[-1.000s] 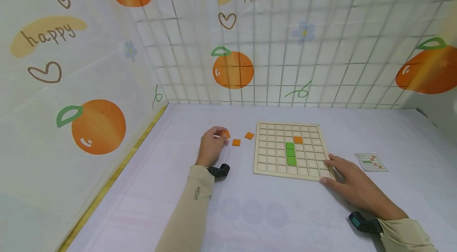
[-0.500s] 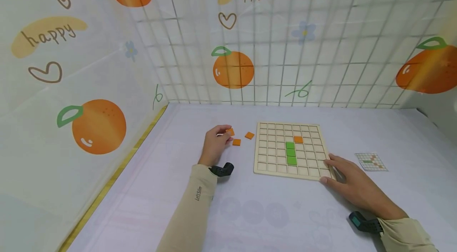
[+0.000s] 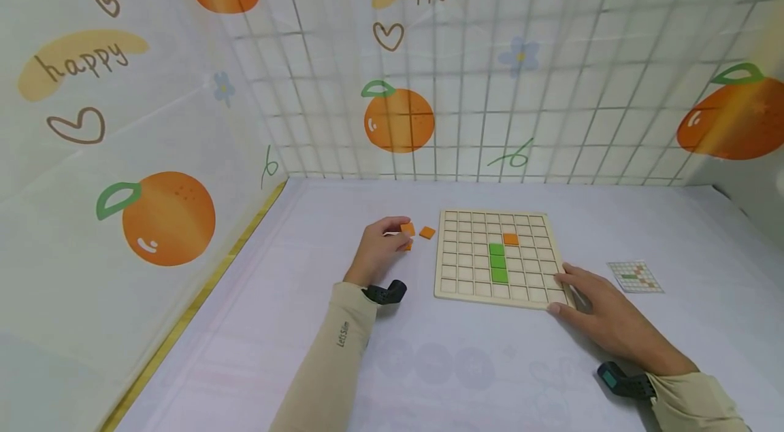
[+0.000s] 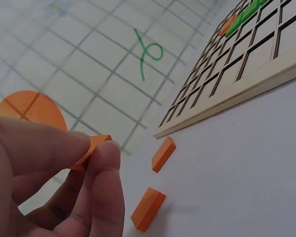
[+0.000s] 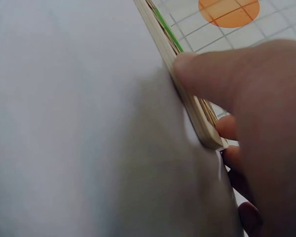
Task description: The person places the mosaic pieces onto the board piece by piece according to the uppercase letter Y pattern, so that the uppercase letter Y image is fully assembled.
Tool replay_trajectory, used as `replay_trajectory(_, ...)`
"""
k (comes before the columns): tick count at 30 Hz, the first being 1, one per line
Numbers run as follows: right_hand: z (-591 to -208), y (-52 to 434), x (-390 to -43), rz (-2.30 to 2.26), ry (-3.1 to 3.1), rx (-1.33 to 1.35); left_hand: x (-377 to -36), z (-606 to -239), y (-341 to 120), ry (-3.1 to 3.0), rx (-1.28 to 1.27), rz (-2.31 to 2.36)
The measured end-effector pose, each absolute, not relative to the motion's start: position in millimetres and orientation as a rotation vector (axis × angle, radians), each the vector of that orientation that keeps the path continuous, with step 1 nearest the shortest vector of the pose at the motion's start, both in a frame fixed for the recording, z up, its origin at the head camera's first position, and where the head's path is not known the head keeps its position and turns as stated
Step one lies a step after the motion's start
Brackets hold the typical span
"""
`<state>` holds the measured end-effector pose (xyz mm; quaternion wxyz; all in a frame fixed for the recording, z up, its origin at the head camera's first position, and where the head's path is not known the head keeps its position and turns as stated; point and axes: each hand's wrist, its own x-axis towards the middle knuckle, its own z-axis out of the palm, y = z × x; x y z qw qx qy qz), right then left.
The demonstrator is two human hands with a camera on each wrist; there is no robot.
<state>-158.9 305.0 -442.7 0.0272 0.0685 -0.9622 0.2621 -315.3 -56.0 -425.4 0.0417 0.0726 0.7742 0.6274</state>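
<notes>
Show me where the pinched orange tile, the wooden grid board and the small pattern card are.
pinched orange tile [image 4: 96,145], left wrist view, its exposed edge.
wooden grid board [image 3: 497,298], head view, its near rim.
small pattern card [image 3: 635,277], head view, its middle.

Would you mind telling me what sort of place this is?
Probably a small tabletop play booth: printed backdrop with oranges, wire grid, wooden grid board. The left hand pinches an orange tile.

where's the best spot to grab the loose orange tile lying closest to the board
Take the orange tile by two opposite side edges, pinching from above. It lies flat on the table with gaps around it, left of the wooden board, so thumb and finger should fit.
</notes>
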Motion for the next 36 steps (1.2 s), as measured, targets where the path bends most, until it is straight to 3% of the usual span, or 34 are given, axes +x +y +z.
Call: replay_trajectory(36,-441,306,-158,0.803,-2.953,0.247,-306,-427,-38,2.329,0.359,1.823)
